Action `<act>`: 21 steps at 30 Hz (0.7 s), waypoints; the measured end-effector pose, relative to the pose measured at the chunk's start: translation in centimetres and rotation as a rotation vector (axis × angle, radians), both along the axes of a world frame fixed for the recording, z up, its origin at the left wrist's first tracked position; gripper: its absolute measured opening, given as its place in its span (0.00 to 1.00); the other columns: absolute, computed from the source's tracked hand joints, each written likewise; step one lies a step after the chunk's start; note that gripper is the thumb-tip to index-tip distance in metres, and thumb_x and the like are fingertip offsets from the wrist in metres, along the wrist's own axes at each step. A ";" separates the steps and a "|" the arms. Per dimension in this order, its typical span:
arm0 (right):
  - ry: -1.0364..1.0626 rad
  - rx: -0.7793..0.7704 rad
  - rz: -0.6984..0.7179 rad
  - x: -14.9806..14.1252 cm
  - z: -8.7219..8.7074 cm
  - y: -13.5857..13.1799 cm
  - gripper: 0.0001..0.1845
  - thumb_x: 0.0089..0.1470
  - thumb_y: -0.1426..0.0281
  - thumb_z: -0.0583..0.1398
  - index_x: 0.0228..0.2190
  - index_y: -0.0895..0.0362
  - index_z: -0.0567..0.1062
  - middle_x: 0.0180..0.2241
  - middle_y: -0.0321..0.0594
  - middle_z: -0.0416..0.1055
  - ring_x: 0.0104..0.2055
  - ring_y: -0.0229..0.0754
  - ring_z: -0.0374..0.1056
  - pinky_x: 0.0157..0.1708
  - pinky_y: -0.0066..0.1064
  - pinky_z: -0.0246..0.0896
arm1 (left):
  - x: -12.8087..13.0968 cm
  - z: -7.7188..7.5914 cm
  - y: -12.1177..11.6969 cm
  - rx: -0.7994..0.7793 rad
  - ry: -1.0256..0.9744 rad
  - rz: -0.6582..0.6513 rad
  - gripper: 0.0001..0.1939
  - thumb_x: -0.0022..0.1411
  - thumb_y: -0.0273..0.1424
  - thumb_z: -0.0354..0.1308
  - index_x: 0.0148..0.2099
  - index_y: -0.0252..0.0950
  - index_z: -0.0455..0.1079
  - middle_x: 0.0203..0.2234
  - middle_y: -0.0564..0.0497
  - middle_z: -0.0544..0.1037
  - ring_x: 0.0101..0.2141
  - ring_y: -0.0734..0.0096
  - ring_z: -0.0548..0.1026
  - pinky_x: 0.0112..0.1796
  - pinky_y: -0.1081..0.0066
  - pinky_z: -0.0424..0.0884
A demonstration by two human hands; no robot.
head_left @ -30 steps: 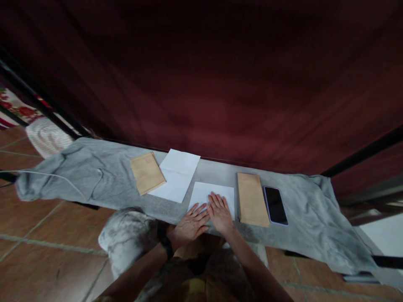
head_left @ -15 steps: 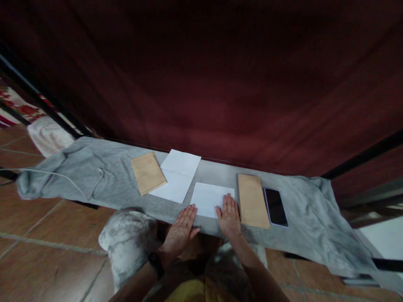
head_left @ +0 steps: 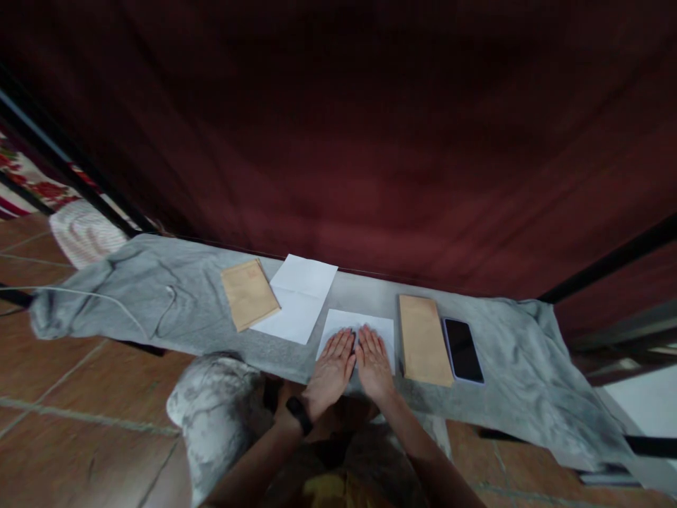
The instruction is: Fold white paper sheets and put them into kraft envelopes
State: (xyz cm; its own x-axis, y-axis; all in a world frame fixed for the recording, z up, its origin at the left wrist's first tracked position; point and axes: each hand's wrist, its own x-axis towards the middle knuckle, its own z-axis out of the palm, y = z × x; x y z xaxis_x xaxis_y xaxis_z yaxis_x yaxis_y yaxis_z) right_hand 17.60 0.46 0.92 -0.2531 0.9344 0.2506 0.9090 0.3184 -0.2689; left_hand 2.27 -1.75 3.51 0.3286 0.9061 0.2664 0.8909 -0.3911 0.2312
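Observation:
A folded white sheet of paper (head_left: 381, 325) lies on a bench covered with grey cloth (head_left: 508, 353). My left hand (head_left: 332, 367) and my right hand (head_left: 373, 361) lie flat on the sheet's near half, side by side, fingers stretched out and pointing away from me. Neither hand holds anything. A black band sits on my left wrist.
To the right lie a brown envelope (head_left: 422, 339) and a dark phone (head_left: 462, 349). To the left are a larger white sheet (head_left: 299, 300) and a second brown envelope (head_left: 248, 293). A dark red curtain (head_left: 370, 141) hangs behind. Brown tiled floor lies below.
My hands, spread to the sheet's two near corners half a second ago, have come back together at its middle.

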 end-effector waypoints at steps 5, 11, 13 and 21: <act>-0.030 -0.029 0.011 0.2 0.2 2.6 0.28 0.70 0.64 0.40 0.64 0.60 0.61 0.67 0.46 0.54 0.70 0.46 0.46 0.67 0.46 0.43 | 0.4 -0.9 3.3 -0.003 0.037 -0.035 0.27 0.73 0.33 0.37 0.71 0.34 0.48 0.67 0.42 0.59 0.67 0.60 0.55 0.64 0.52 0.55; -0.050 -0.015 -0.006 -0.1 -0.6 4.1 0.28 0.70 0.62 0.41 0.65 0.59 0.58 0.68 0.43 0.52 0.70 0.49 0.46 0.67 0.48 0.40 | 0.2 -2.2 4.7 -0.016 0.099 0.006 0.28 0.72 0.32 0.38 0.71 0.34 0.49 0.68 0.44 0.57 0.68 0.61 0.52 0.65 0.53 0.51; -0.044 0.006 -0.037 -0.3 -0.9 4.3 0.29 0.69 0.62 0.42 0.65 0.61 0.58 0.68 0.45 0.52 0.70 0.50 0.46 0.67 0.48 0.40 | 0.2 -2.5 4.8 -0.014 0.101 0.029 0.28 0.72 0.33 0.38 0.71 0.33 0.50 0.68 0.44 0.57 0.68 0.61 0.53 0.65 0.55 0.51; 0.024 0.146 -0.204 -0.1 -2.3 3.9 0.35 0.68 0.58 0.43 0.66 0.70 0.50 0.67 0.63 0.49 0.69 0.55 0.49 0.65 0.53 0.43 | 0.1 -2.8 4.7 0.077 0.026 0.123 0.31 0.73 0.38 0.38 0.73 0.34 0.42 0.67 0.41 0.58 0.67 0.60 0.55 0.64 0.53 0.54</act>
